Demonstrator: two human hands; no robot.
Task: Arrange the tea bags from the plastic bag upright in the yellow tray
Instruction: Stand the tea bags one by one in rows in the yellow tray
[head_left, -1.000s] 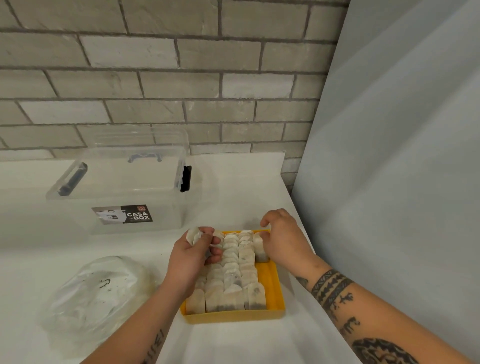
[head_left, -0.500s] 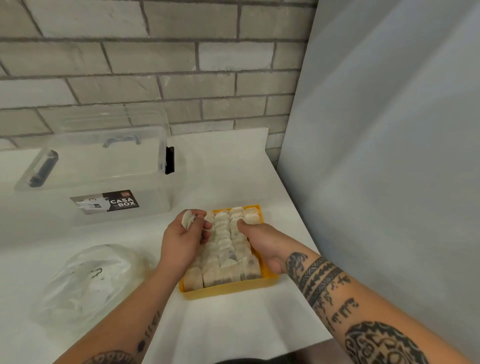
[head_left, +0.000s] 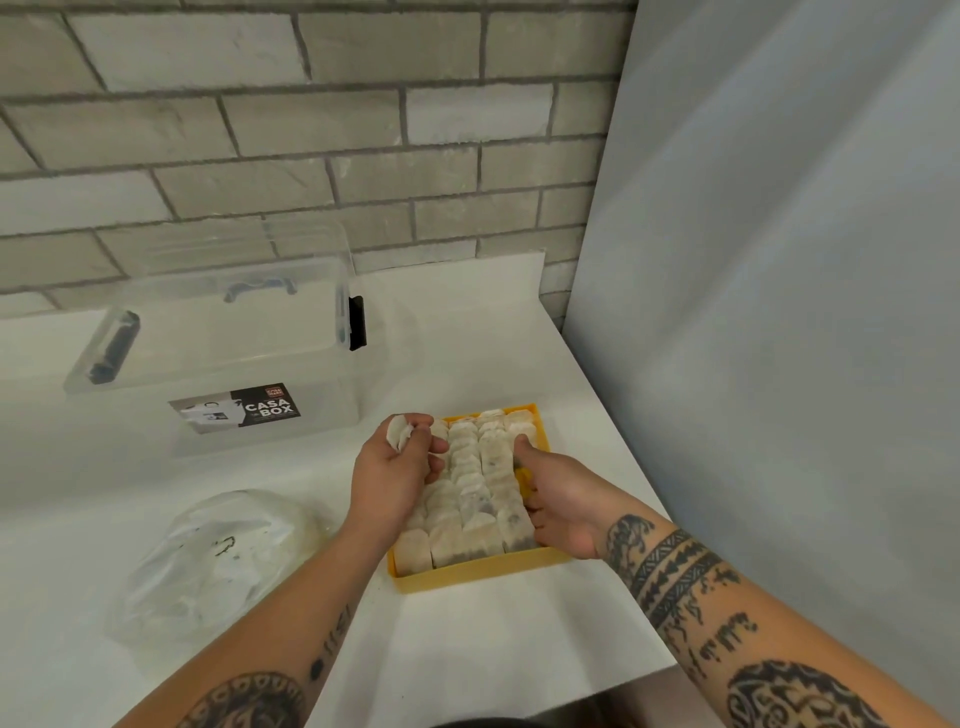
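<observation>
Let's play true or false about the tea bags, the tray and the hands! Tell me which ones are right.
1. The left hand holds a tea bag. True.
2. The yellow tray is empty. False: rows of tea bags fill it.
3. The plastic bag lies left of the tray. True.
4. The clear box sits inside the tray. False: it stands behind it on the table.
5. The right hand is far from the tray. False: it touches the tea bags at the tray's right side.
</observation>
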